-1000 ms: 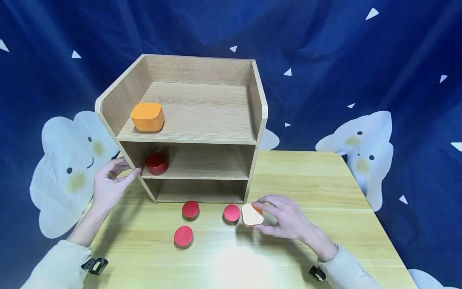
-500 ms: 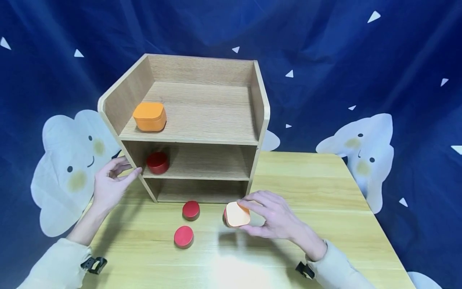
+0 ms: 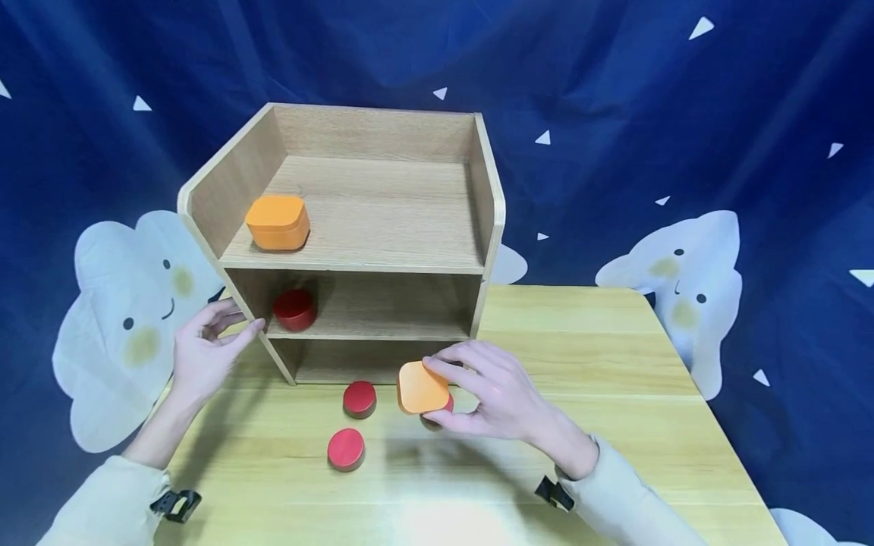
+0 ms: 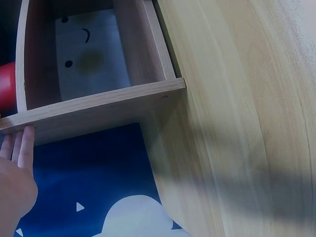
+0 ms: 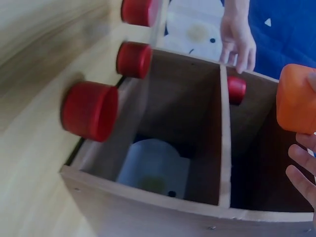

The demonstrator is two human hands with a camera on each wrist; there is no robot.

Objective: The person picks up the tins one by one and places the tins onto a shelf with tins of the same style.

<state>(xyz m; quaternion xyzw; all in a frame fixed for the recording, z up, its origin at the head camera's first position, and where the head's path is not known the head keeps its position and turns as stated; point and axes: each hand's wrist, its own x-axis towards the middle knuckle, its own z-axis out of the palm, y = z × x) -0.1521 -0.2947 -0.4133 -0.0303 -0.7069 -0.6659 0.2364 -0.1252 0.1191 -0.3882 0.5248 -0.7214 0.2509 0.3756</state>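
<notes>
My right hand [image 3: 488, 394] pinches an orange box [image 3: 422, 388] with rounded corners between thumb and fingers, above the table just in front of the wooden shelf [image 3: 382, 216]. Behind it, one red round tin [image 3: 445, 402] on the table is partly hidden. Two more red tins, one nearer the shelf [image 3: 359, 399] and one farther forward [image 3: 346, 449], stand to the left. My left hand [image 3: 205, 356] touches the shelf's left side, thumb at the front edge and straight fingers against the outer face. In the right wrist view the orange box [image 5: 296, 98] sits at the fingertips.
Another orange box [image 3: 278, 223] stands at the left of the shelf's top level. Below it, a red tin [image 3: 295, 309] sits on the middle level. A blue curtain [image 3: 614, 114] hangs behind the wooden table [image 3: 580, 334].
My right hand has carried the orange box leftward and slightly up, passing over the rightmost red tin. My left hand stays at the shelf's side.
</notes>
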